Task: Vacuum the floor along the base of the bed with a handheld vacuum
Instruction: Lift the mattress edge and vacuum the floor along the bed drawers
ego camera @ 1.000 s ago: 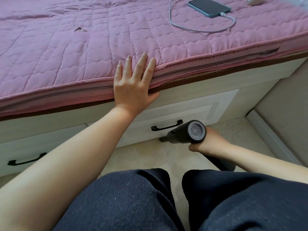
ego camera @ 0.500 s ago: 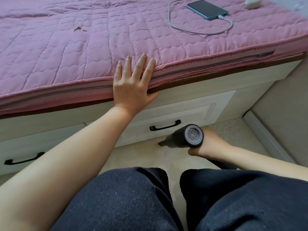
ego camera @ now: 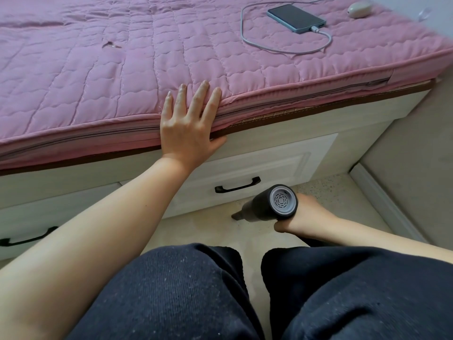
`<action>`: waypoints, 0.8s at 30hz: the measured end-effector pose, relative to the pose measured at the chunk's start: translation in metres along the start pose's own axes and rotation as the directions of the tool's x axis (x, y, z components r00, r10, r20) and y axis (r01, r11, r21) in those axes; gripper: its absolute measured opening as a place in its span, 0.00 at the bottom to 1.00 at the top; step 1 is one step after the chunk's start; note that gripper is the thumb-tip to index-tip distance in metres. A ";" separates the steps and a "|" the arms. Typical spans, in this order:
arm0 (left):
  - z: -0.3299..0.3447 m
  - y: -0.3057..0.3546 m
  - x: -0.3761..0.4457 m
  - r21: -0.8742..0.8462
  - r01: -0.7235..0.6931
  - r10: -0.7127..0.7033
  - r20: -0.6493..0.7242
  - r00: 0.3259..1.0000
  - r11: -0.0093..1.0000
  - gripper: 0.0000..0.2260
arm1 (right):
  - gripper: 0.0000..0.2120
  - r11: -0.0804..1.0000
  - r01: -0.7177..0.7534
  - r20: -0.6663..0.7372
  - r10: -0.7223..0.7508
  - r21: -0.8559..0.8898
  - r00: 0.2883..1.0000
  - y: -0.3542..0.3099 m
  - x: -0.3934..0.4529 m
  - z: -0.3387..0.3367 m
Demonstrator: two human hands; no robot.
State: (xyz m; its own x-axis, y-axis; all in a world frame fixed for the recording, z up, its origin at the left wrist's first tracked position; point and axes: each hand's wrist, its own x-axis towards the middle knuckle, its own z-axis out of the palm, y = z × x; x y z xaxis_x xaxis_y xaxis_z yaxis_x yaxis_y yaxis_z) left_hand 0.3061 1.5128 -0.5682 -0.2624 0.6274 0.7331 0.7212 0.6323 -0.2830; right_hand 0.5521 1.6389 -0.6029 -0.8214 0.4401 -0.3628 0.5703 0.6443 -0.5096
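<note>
Head view, looking down, and the bed [ego camera: 171,57] fills the whole upper half of the frame, its pink quilted mattress cover running edge to edge. Below it sits the pale bed base [ego camera: 355,114] with drawers, and a strip of cream floor [ego camera: 208,231] shows between that base and the person's dark trousers [ego camera: 183,295] at the bottom of the frame. The crouch makes sense to me: it puts the arm down at floor level.

Centre of the frame, the left hand [ego camera: 187,128] lies flat over the mattress edge, fingers straight and spread, holding nothing; I'd say it's there to steady the body while leaning in.

Lower right of centre, the right hand [ego camera: 302,215] wraps the grip of the handheld vacuum [ego camera: 272,204], though most of the fingers are hidden behind the body. Its nozzle points left and down, tip at or just above the floor, close to the foot of the drawer with the black handle [ego camera: 237,185], right where dust would gather.

Up at the upper right, a phone [ego camera: 295,18] lies on its charging cable [ego camera: 282,49], well away from the work.
</note>
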 end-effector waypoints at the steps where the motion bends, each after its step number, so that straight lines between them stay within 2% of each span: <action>1: 0.000 0.000 0.000 -0.001 0.000 0.000 0.000 1.000 1.000 0.36 | 0.11 1.000 -0.001 0.001 0.002 -0.003 1.000 -0.001 0.000 -0.001; 16: 0.000 -0.001 0.000 -0.011 -0.007 0.007 0.010 1.000 1.000 0.35 | 0.13 1.000 -0.009 0.025 0.010 -0.015 1.000 -0.006 -0.014 -0.010; 24: -0.001 0.000 0.000 -0.026 -0.003 0.004 0.038 0.999 1.000 0.36 | 0.09 0.996 0.010 0.043 -0.006 -0.093 0.999 -0.005 -0.024 -0.013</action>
State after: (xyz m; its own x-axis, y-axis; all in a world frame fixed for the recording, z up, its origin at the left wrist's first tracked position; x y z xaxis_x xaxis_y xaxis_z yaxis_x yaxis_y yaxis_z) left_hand 0.3067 1.5120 -0.5670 -0.2837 0.6468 0.7079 0.7383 0.6185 -0.2692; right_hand 0.5687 1.6331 -0.5815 -0.8235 0.4093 -0.3929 0.5589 0.7041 -0.4380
